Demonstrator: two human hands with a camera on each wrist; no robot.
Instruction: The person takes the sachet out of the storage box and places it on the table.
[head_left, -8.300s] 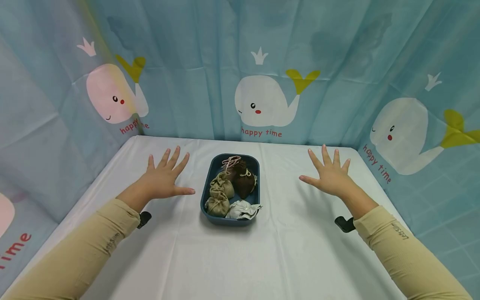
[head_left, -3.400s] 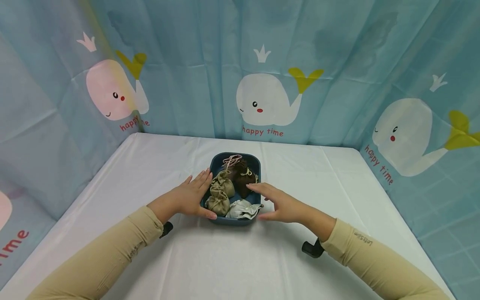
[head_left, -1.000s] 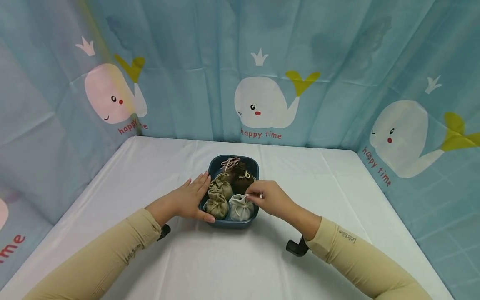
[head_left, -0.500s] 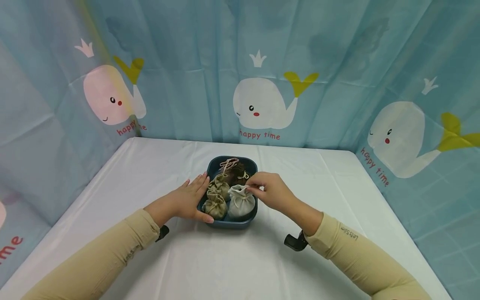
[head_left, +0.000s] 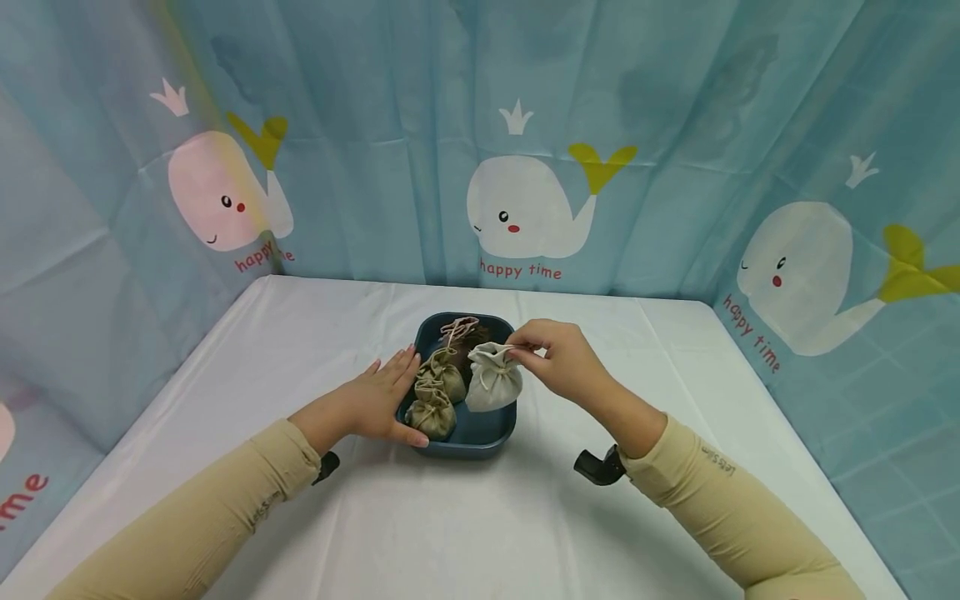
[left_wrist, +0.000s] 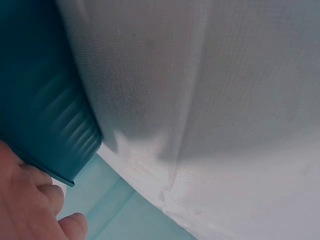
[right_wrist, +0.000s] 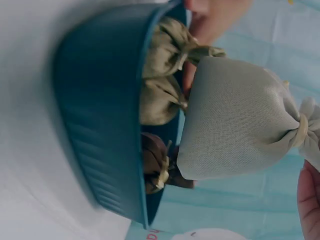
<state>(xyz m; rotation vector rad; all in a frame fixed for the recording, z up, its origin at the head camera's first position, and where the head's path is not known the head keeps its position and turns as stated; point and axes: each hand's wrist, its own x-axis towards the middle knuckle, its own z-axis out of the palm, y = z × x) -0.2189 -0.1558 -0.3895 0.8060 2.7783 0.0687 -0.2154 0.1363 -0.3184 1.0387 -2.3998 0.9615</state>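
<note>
My right hand (head_left: 564,360) pinches the gathered top of a pale grey drawstring pouch (head_left: 495,383), which hangs over the right part of a dark blue plastic basin (head_left: 480,451). In the right wrist view the pouch (right_wrist: 240,120) is raised clear of the basin rim (right_wrist: 145,130), its neck tied with a cord. My left hand (head_left: 375,402) lies with straight fingers along the basin's left rim, thumb at the front corner. Two olive-tan pouches (head_left: 432,416) sit in the basin's left side. Brown pouches (right_wrist: 154,160) lie behind, partly hidden by the grey one.
A white cloth (head_left: 465,533) covers the table under the basin. Blue curtains (head_left: 360,200) printed with whales surround it at the back and sides. Black wrist cameras (head_left: 600,467) sit under both forearms.
My right hand came in from the right, took hold of the grey pouch and lifted it up out of the basin. My left hand moved onto the basin's left rim and stays there.
</note>
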